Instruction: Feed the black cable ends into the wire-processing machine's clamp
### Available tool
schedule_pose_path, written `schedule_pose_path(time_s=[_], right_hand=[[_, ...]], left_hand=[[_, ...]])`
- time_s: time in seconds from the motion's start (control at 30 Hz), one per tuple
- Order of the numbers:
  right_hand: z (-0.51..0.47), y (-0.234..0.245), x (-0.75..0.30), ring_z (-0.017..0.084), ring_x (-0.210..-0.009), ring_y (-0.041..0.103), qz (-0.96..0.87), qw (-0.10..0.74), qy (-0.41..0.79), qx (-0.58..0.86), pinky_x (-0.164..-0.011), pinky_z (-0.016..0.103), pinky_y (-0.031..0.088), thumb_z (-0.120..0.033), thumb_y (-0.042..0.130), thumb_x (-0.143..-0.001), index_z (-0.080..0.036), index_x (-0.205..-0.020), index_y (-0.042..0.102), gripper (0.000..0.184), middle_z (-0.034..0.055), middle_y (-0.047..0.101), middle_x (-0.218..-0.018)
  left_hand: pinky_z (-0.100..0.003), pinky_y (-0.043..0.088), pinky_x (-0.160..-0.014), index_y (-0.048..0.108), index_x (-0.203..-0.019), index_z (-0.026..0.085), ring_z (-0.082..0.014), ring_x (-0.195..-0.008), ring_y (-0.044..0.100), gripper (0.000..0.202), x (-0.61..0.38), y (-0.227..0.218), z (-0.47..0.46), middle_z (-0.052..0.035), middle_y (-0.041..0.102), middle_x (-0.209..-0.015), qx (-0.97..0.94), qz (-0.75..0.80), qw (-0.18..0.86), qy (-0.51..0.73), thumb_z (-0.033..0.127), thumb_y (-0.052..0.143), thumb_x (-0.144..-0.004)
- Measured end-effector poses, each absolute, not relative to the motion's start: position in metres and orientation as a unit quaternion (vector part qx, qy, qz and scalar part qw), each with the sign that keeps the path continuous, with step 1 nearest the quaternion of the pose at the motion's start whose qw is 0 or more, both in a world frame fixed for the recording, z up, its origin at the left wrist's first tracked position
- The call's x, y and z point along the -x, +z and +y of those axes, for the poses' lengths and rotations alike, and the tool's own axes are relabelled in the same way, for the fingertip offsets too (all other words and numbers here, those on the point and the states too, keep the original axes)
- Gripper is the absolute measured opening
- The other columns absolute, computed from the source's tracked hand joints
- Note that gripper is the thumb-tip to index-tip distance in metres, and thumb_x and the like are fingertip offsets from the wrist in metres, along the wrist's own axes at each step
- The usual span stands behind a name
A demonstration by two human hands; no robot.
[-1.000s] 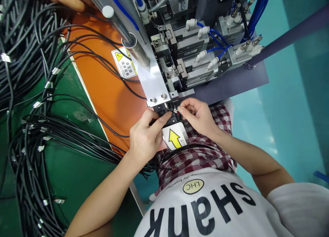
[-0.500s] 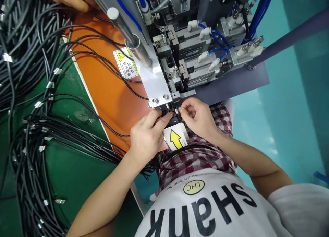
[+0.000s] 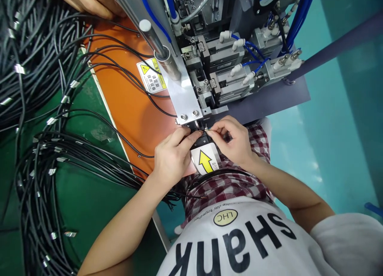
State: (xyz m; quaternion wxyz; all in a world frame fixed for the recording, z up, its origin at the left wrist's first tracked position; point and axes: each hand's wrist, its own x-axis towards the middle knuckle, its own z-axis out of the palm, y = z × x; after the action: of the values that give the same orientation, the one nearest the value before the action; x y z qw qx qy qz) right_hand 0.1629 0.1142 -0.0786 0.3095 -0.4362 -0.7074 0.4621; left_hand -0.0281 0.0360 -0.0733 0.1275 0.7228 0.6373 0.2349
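Note:
My left hand [image 3: 172,156] has its fingers closed on a thin black cable end, pressed against the small black fixture [image 3: 201,139] at the machine's front edge. My right hand [image 3: 231,138] pinches a tiny metal-tipped wire end [image 3: 207,128] just above that fixture. Below the fixture sits a white label with a yellow arrow [image 3: 206,161]. Both hands nearly touch each other under the silver plate [image 3: 182,98] of the machine.
Large bundles of black cables [image 3: 38,140] cover the green mat at left, and some trail over the orange pad [image 3: 128,104]. Pneumatic cylinders with blue hoses [image 3: 248,64] stand behind. Another person's hand [image 3: 86,2] rests at top left. Teal floor lies right.
The view has shifted slightly right and down. Both hands keep their grip at the fixture, with the right fingers drawn a little closer to it.

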Motion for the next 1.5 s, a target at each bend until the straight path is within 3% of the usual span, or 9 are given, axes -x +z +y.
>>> schedule_pose_path(time_s=[0.1,0.3,0.5,0.63,0.87,1.23,1.33,1.43,1.5], right_hand=[[0.118,-0.087,-0.161,0.018,-0.075,0.057,-0.713,0.293,0.457,0.444,-0.074,0.033,0.047,-0.031,0.06,-0.094,-0.023,-0.086,0.061,0.011,0.0036,0.061,-0.087],[0.125,-0.099,-0.164,0.015,-0.068,0.055,-0.65,0.257,0.559,0.446,-0.06,0.028,0.044,-0.037,0.06,-0.095,-0.022,-0.085,0.057,0.019,0.002,0.059,-0.08],[0.124,-0.092,-0.163,0.011,-0.059,0.05,-0.654,0.257,0.54,0.462,-0.054,0.025,0.038,-0.043,0.062,-0.094,-0.019,-0.097,0.068,0.025,0.0014,0.064,-0.082],[0.12,-0.093,-0.151,0.01,-0.057,0.046,-0.658,0.303,0.52,0.453,-0.055,0.025,0.037,-0.033,0.066,-0.091,-0.019,-0.09,0.069,0.014,-0.0027,0.054,-0.067],[0.119,-0.09,-0.149,0.01,-0.06,0.047,-0.705,0.348,0.446,0.428,-0.06,0.026,0.041,-0.023,0.064,-0.09,-0.019,-0.084,0.067,0.008,-0.0015,0.054,-0.074],[0.127,-0.097,-0.155,0.008,-0.051,0.04,-0.553,0.234,0.65,0.467,-0.048,0.023,0.033,-0.036,0.064,-0.091,-0.018,-0.081,0.062,0.021,-0.0034,0.052,-0.066],[0.125,-0.093,-0.163,0.01,-0.057,0.048,-0.625,0.246,0.585,0.455,-0.053,0.024,0.04,-0.035,0.06,-0.094,-0.018,-0.097,0.067,0.018,0.0009,0.062,-0.082],[0.117,-0.089,-0.172,0.015,-0.076,0.06,-0.727,0.279,0.464,0.423,-0.071,0.029,0.049,-0.029,0.053,-0.099,-0.022,-0.117,0.068,0.025,0.0055,0.067,-0.102],[0.112,-0.09,-0.177,0.018,-0.086,0.063,-0.758,0.281,0.418,0.415,-0.08,0.032,0.05,-0.027,0.051,-0.1,-0.023,-0.118,0.07,0.027,0.0068,0.068,-0.106]], left_hand=[[-0.028,0.056,-0.08,0.068,-0.121,0.023,-0.0189,-0.101,0.066,0.034,0.027,-0.073,0.036,-0.0079,0.067,-0.106,-0.719,0.639,0.135,0.238,0.016,0.042,-0.099],[-0.029,0.056,-0.08,0.068,-0.12,0.02,-0.0189,-0.1,0.066,0.036,0.026,-0.07,0.037,-0.0085,0.065,-0.106,-0.723,0.629,0.144,0.247,0.011,0.042,-0.097],[-0.028,0.055,-0.08,0.067,-0.12,0.023,-0.0179,-0.1,0.066,0.036,0.028,-0.07,0.037,-0.0067,0.065,-0.107,-0.715,0.63,0.164,0.255,0.011,0.044,-0.097],[-0.028,0.055,-0.083,0.067,-0.121,0.024,-0.0177,-0.102,0.066,0.036,0.028,-0.07,0.036,-0.0064,0.064,-0.109,-0.713,0.627,0.171,0.264,0.011,0.044,-0.096],[-0.027,0.054,-0.079,0.066,-0.119,0.023,-0.0176,-0.099,0.067,0.037,0.028,-0.07,0.036,-0.0056,0.068,-0.11,-0.717,0.627,0.165,0.256,0.009,0.042,-0.096],[-0.032,0.051,-0.078,0.065,-0.114,0.02,-0.02,-0.095,0.063,0.029,0.024,-0.067,0.034,-0.0073,0.069,-0.108,-0.728,0.652,0.089,0.192,0.015,0.041,-0.099],[-0.036,0.05,-0.079,0.067,-0.111,0.021,-0.0226,-0.094,0.06,0.027,0.023,-0.068,0.033,-0.009,0.067,-0.102,-0.727,0.657,0.059,0.191,0.018,0.044,-0.099],[-0.039,0.047,-0.078,0.069,-0.111,0.022,-0.0242,-0.092,0.057,0.026,0.023,-0.072,0.029,-0.0096,0.065,-0.099,-0.723,0.663,0.02,0.195,0.019,0.048,-0.098],[-0.037,0.047,-0.077,0.069,-0.115,0.022,-0.0238,-0.092,0.058,0.027,0.023,-0.075,0.026,-0.0099,0.064,-0.1,-0.722,0.663,0.025,0.196,0.019,0.048,-0.098]])
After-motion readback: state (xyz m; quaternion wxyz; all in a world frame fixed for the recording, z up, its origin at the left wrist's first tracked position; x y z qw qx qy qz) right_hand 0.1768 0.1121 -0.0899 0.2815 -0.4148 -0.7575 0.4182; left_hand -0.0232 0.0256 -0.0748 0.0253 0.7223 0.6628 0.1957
